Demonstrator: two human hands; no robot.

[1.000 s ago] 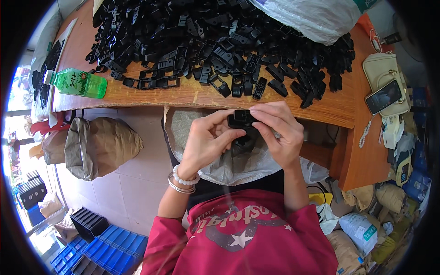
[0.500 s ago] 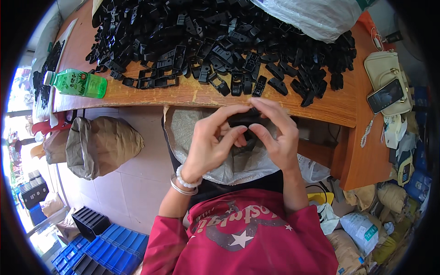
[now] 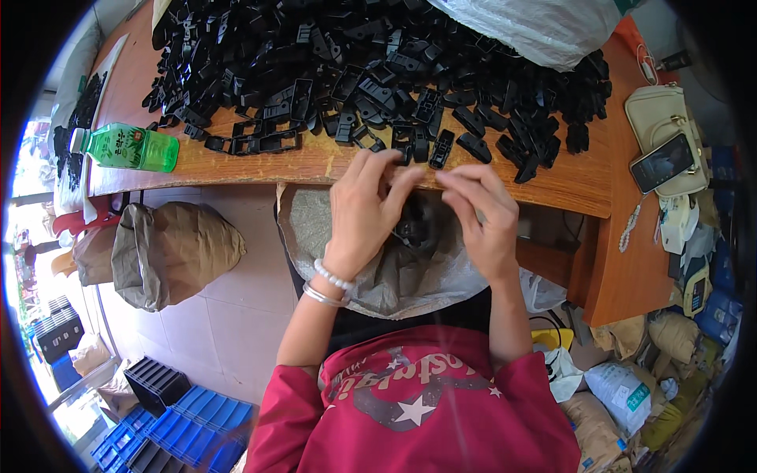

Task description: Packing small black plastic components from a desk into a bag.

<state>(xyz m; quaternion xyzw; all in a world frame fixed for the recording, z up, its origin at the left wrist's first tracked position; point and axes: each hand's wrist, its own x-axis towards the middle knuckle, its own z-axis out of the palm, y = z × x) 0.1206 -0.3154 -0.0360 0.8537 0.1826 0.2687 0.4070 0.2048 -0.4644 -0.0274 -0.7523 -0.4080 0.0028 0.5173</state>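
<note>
Both hands hover over an open woven sack (image 3: 311,229) spread between my lap and the table edge. My left hand (image 3: 364,201) is at the table's front edge, thumb and fingers parted, nearest to a small black plastic part (image 3: 402,138). I see nothing held in it, though its fingertips partly cover the parts behind. My right hand (image 3: 487,213) is to the right, fingers stretched toward the left hand and thumb apart, without anything in it. Below and between the hands, dark plastic parts (image 3: 414,225) lie in the sack.
A large heap of black plastic parts (image 3: 260,63) covers much of the wooden table (image 3: 315,169). On it are a green bottle (image 3: 130,147) at left and a white plastic bag (image 3: 544,31) behind. A phone (image 3: 662,163) rests on a cream handbag (image 3: 658,110) at right. Blue crates (image 3: 197,426) stand lower left.
The hands held a black part together over the sack; now they have let go and moved apart. My left hand has moved up toward the table edge, and dark parts show in the sack.
</note>
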